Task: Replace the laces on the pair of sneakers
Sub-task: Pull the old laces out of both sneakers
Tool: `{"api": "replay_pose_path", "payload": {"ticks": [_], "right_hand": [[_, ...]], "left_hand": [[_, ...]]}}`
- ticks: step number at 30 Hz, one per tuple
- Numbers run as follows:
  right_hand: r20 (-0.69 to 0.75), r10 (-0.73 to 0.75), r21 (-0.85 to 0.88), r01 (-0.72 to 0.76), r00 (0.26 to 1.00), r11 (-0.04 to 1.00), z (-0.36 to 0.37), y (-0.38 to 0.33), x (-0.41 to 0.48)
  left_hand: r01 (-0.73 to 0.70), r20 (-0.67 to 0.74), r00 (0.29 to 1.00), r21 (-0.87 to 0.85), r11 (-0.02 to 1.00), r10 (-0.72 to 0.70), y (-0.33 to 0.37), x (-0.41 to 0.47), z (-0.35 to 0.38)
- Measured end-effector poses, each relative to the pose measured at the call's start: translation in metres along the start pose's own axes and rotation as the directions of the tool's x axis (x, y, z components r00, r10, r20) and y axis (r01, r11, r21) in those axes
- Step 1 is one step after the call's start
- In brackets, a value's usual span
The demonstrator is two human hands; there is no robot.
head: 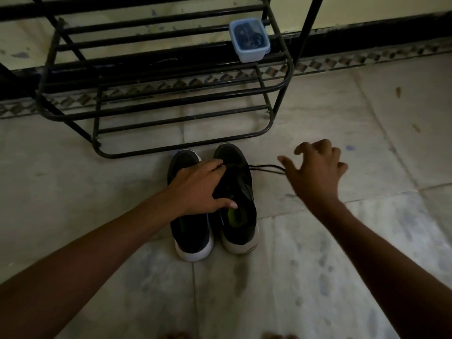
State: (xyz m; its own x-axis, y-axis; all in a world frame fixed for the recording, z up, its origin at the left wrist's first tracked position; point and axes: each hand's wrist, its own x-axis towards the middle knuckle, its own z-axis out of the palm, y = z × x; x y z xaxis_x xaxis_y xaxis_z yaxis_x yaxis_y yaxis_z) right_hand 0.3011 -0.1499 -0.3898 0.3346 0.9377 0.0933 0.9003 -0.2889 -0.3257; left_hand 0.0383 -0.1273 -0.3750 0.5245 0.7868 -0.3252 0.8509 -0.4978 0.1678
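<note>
Two black sneakers with white soles stand side by side on the floor, toes pointing away from me: the left sneaker (189, 231) and the right sneaker (241, 216). My left hand (198, 189) lies across both, its fingers stretched over the right sneaker's tongue and its thumb at the shoe's opening. A black lace (265, 167) runs out of the right sneaker's front eyelets in two strands, off to the right. It ends under the thumb of my right hand (315, 170). That hand is blurred, with its fingers spread and loosely curled, and no pinch on the lace shows.
A black metal shoe rack (156, 94) stands just beyond the sneakers against the wall. On its upper right shelf sits a pale blue plastic box (249, 55) holding dark cords. The floor is tiled stone (342, 241).
</note>
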Motion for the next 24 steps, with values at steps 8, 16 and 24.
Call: {"api": "replay_pose_path", "payload": {"ticks": [8, 16, 24], "right_hand": [[0.248, -0.431, 0.467, 0.283, 0.868, 0.838, 0.027, -0.045, -0.067], [0.263, -0.336, 0.387, 0.22, 0.904, 0.895, 0.04, -0.049, -0.082], [0.299, -0.298, 0.354, 0.185, 0.907, 0.917, 0.044, -0.053, -0.089]], "left_hand": [[0.057, -0.193, 0.969, -0.428, 0.902, -0.153, 0.018, 0.013, 0.017], [0.15, -0.119, 0.952, -0.621, 0.769, -0.282, 0.013, 0.028, 0.022], [0.143, -0.014, 0.949, -0.871, 0.47, -0.315, 0.004, 0.026, -0.008]]}}
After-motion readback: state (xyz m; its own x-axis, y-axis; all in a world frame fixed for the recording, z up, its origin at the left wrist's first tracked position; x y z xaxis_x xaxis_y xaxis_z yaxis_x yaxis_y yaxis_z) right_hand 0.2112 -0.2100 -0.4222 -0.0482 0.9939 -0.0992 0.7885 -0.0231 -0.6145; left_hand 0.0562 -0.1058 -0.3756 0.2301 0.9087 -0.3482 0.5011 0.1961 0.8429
